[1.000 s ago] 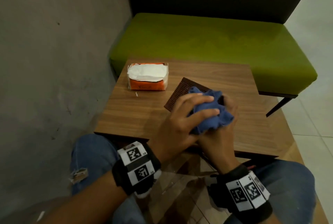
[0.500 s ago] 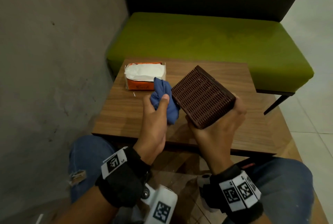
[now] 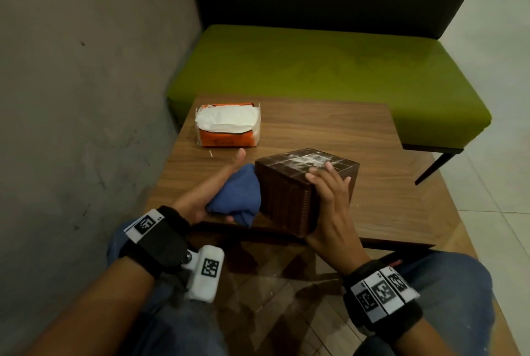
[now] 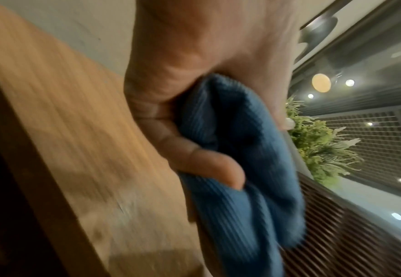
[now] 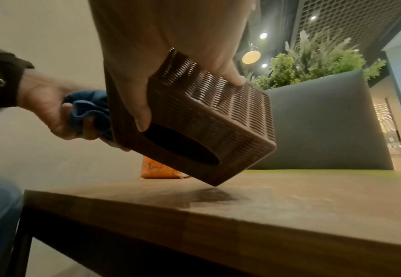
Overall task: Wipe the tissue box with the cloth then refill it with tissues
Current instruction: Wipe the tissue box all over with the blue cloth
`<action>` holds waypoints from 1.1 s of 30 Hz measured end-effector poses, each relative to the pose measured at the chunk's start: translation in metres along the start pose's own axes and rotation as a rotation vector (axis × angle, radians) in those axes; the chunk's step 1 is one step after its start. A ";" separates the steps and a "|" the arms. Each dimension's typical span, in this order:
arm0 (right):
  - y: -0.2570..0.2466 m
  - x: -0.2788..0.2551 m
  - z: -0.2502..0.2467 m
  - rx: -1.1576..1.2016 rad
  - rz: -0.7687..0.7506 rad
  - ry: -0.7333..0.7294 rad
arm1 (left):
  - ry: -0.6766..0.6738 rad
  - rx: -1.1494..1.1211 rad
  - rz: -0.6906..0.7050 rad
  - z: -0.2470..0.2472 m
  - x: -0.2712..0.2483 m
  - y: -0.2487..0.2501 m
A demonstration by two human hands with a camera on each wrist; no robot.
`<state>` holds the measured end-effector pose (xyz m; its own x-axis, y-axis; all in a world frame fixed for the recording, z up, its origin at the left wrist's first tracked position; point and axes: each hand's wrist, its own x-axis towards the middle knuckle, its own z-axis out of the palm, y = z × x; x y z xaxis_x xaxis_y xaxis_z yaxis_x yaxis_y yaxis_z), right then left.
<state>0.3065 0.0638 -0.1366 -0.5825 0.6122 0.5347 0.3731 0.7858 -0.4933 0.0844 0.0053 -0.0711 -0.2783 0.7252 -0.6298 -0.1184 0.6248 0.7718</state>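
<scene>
A dark brown woven tissue box (image 3: 298,189) is held tilted above the wooden table (image 3: 315,126), its oval slot (image 5: 183,148) facing down. My right hand (image 3: 329,198) grips it from the near side, fingers over its flat upturned base and thumb by the slot. My left hand (image 3: 212,192) holds a bunched blue cloth (image 3: 238,198) against the box's left side, thumb stretched out. The cloth (image 4: 237,159) fills the left wrist view, with fingers (image 4: 194,159) curled into it. An opened orange pack of white tissues (image 3: 228,124) lies at the table's far left.
A grey concrete wall (image 3: 86,97) runs close along the left. A green bench seat (image 3: 329,69) with a dark backrest stands behind the table. My knees in blue jeans (image 3: 447,284) sit under the table's near edge. Plants (image 5: 313,61) show behind the backrest.
The box was turned from its woven side facing up to its flat base up. My left hand took the cloth off the top and brought it low against the box's left side.
</scene>
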 end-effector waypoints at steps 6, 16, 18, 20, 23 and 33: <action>0.000 -0.003 -0.004 -0.055 -0.109 -0.116 | -0.175 -0.016 -0.054 -0.005 0.023 0.001; 0.009 -0.001 -0.012 -0.127 -0.197 -0.110 | -0.163 -0.228 -0.206 0.013 0.021 -0.012; 0.007 0.002 -0.012 -0.111 -0.115 -0.048 | -0.083 -0.319 -0.120 0.020 0.021 -0.018; 0.006 0.002 -0.014 -0.010 0.069 0.030 | -0.007 -0.396 -0.011 0.028 0.020 -0.022; -0.002 0.004 -0.026 0.546 0.562 0.003 | 0.080 -0.436 0.136 0.035 0.016 -0.023; 0.001 0.008 -0.013 1.247 1.013 0.004 | -0.100 -0.121 0.408 0.037 0.012 -0.040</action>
<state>0.3118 0.0703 -0.1237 -0.4712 0.8125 -0.3433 -0.2087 -0.4809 -0.8516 0.1206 -0.0001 -0.1126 -0.2327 0.9339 -0.2715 -0.1305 0.2467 0.9603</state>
